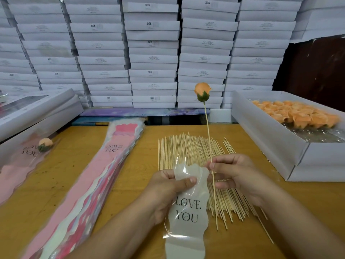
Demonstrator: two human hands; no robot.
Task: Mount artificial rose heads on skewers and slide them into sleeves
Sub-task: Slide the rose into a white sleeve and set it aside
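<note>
A: What is the right hand doing?

B: It pinches a skewer about halfway down. An orange rose head sits on the top end, high above that hand. So the rose is already on its stick.

A: And the left hand?

B: It grips the top of a see-through sleeve with "LOVE YOU" on it. The thumb presses on the front of it. The sleeve hangs down from that hand toward the person.

A: Is the skewer inside the sleeve yet?

B: I don't think so. The stick runs down just beside the sleeve's right edge, close to the left hand's fingers. It looks like the sleeve's mouth is just being pulled open.

A: So what comes next?

B: I'd guess the bottom tip of the stick has to go into the open top. The left hand must hold the mouth wide, and the right hand must aim the tip in and push it down straight.

A: What else is close by?

B: A big pile of skewers lies on the tabletop under both hands. A stack of pink sleeves lies left of the left hand. A box of orange rose heads sits to the right of the right hand.
</note>
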